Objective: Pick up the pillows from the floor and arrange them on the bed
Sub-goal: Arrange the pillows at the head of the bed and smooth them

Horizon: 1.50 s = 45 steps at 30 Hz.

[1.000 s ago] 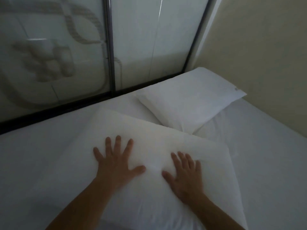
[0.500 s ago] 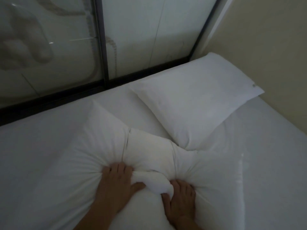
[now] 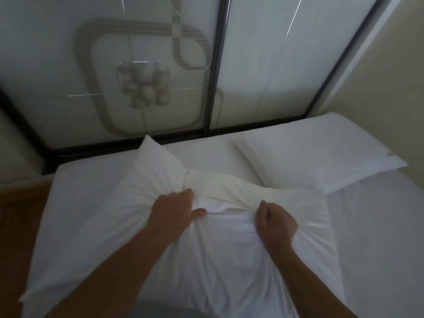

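A large white pillow lies across the near part of the bed, bunched in the middle. My left hand grips a fold of its fabric left of centre. My right hand is clenched on the fabric right of centre. Between both hands the cover is pulled into a ridge. A second white pillow lies flat at the far right of the bed, close to the wall, touching the first pillow's far corner.
A frosted glass partition with a dark frame runs along the head of the bed. A beige wall bounds the right side. A strip of wooden floor shows at the left beside the mattress.
My hands went from flat and open on the pillow to clenched on its fabric, bunching the middle. The pillow's far left corner has risen, and the view has tilted up.
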Tool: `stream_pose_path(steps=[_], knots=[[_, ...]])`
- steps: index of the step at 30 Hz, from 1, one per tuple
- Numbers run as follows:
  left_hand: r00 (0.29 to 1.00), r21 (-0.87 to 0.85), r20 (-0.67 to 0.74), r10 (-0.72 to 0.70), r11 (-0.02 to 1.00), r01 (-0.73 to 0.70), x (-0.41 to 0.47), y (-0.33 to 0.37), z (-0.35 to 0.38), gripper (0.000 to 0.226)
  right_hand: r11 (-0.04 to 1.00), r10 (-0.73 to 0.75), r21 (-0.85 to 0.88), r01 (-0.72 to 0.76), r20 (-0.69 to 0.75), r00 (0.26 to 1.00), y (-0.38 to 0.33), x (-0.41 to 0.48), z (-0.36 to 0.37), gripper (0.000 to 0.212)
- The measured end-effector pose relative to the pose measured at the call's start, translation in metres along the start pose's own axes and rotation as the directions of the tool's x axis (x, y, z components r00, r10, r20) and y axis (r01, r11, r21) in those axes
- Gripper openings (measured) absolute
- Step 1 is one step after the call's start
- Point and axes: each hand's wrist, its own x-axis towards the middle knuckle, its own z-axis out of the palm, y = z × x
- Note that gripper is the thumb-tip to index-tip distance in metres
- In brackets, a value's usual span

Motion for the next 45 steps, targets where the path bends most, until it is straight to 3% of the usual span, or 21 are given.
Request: stream_pose_path(steps=[5,9,14,16,18,21,24,26,30,31,34,37,39,42,45], knots=[[0.971,-0.075,-0.097,-0.217,0.975,0.210,0.009,-0.060,-0.046,0.049,0.977,-0.192,0.091,0.195,-0.034,0.981,-0.079,0.055,0.019,0.048],[0.904,-0.088,-0.176,-0.390,0.921,0.380,0.007,-0.101,-0.071,0.047,0.909,-0.361,0.203,0.364,-0.053,0.931,-0.146,0.100,0.042,0.049],[0.832,-0.185,-0.194,-0.519,0.853,0.489,0.011,-0.139,-0.064,0.048,0.834,-0.478,0.289,0.471,-0.048,0.877,-0.194,0.138,0.084,0.049],[0.824,-0.233,-0.134,-0.551,0.826,0.514,0.015,-0.147,-0.045,0.048,0.837,-0.485,0.299,0.458,0.020,0.874,-0.191,0.144,0.107,0.050],[0.819,-0.277,-0.017,-0.574,0.789,0.548,0.014,-0.152,-0.020,0.045,0.880,-0.458,0.247,0.405,0.215,0.863,-0.175,0.137,0.135,0.053],[0.821,-0.084,0.078,-0.565,0.817,0.570,0.008,-0.159,0.013,0.038,0.907,-0.389,0.068,0.416,0.516,0.763,-0.147,0.113,0.170,0.047],[0.833,-0.036,-0.034,-0.553,0.833,0.552,0.021,-0.163,0.028,0.048,0.873,-0.447,0.029,0.487,0.450,0.773,-0.153,0.116,0.185,0.044],[0.846,-0.015,0.033,-0.532,0.846,0.533,0.042,-0.158,0.036,0.061,0.851,-0.503,0.076,0.520,0.408,0.762,-0.171,0.121,0.195,0.056],[0.866,0.115,0.155,-0.476,0.879,0.462,0.060,-0.145,0.064,0.070,0.772,-0.561,0.144,0.619,0.613,0.557,-0.168,0.097,0.222,0.069],[0.852,0.120,0.182,-0.491,0.871,0.476,0.055,-0.146,0.070,0.074,0.769,-0.543,0.123,0.627,0.642,0.541,-0.152,0.097,0.227,0.070],[0.796,0.163,0.193,-0.574,0.819,0.551,0.032,-0.174,0.077,0.085,0.830,-0.386,-0.043,0.557,0.676,0.627,-0.101,0.134,0.226,0.070],[0.682,0.227,0.215,-0.699,0.715,0.661,0.009,-0.215,0.075,0.088,0.888,-0.103,-0.267,0.373,0.676,0.729,-0.053,0.173,0.203,0.064],[0.647,0.265,0.201,-0.736,0.676,0.687,-0.003,-0.223,0.065,0.089,0.909,0.008,-0.325,0.260,0.638,0.770,-0.043,0.179,0.189,0.066],[0.698,0.211,0.146,-0.701,0.712,0.670,0.006,-0.185,0.049,0.086,0.922,-0.146,-0.216,0.323,0.577,0.804,-0.070,0.152,0.184,0.070],[0.836,0.136,0.181,-0.517,0.856,0.499,0.022,-0.125,0.053,0.083,0.853,-0.441,0.047,0.520,0.596,0.671,-0.112,0.089,0.190,0.067]])
